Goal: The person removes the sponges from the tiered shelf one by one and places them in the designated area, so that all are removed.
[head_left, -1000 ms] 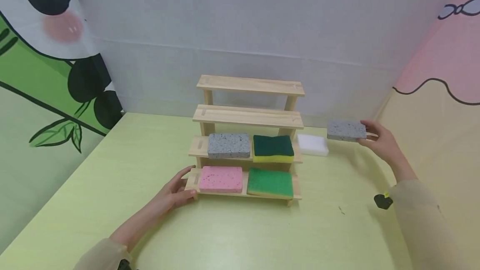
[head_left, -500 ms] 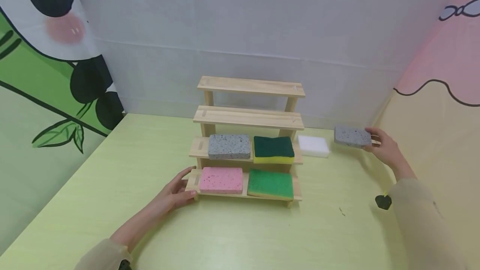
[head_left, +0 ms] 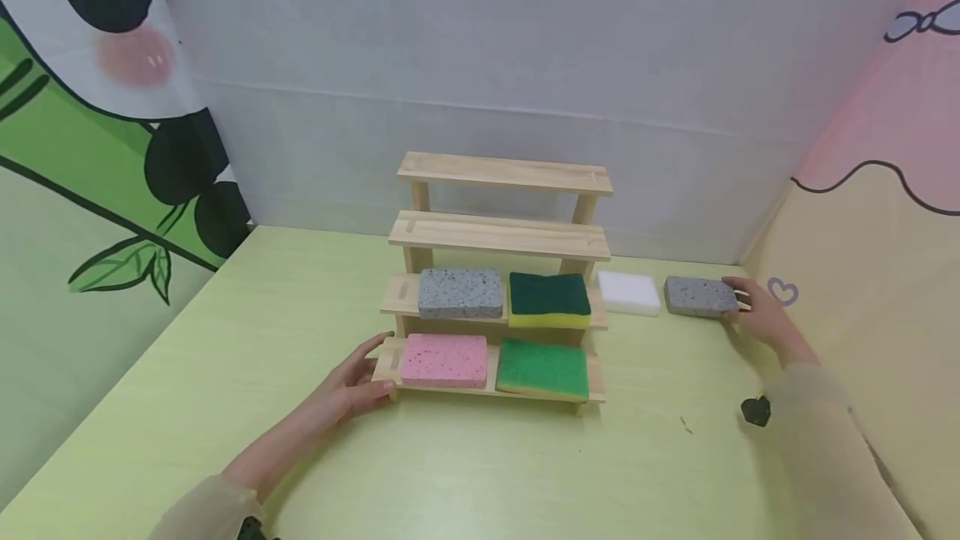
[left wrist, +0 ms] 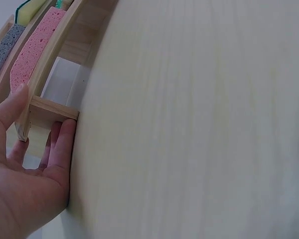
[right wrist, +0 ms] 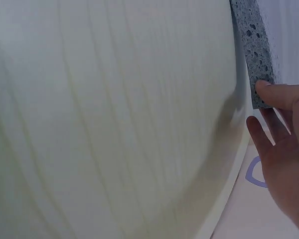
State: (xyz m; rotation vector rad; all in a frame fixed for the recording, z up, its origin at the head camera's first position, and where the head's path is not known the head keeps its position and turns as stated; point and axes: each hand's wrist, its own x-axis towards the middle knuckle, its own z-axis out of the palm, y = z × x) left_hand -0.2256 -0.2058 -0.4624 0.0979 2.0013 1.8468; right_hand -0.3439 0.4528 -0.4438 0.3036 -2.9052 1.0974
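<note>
A stepped wooden shelf (head_left: 498,236) stands at the middle of the table. My left hand (head_left: 348,382) grips the left end of its lowest step, thumb in front and fingers behind the upright. Out to the right, my right hand (head_left: 765,315) pinches a grey pitted sponge (head_left: 700,296) by its right end. That sponge is low at the table; whether it touches the surface I cannot tell. Just left of it lies a white sponge (head_left: 628,292). The lowest step bears a pink sponge (head_left: 444,359) and a green scouring sponge (head_left: 542,367).
On the second step sit a speckled grey sponge (head_left: 460,292) and a dark green and yellow scouring sponge (head_left: 549,298). A pale cloth backdrop (head_left: 510,65) rises behind the shelf. Printed cloths hang at both sides, the right one (head_left: 885,290) close to my right arm.
My right hand has lowered the grey sponge toward the table, to the right of the white sponge. My left hand has kept its grip on the shelf.
</note>
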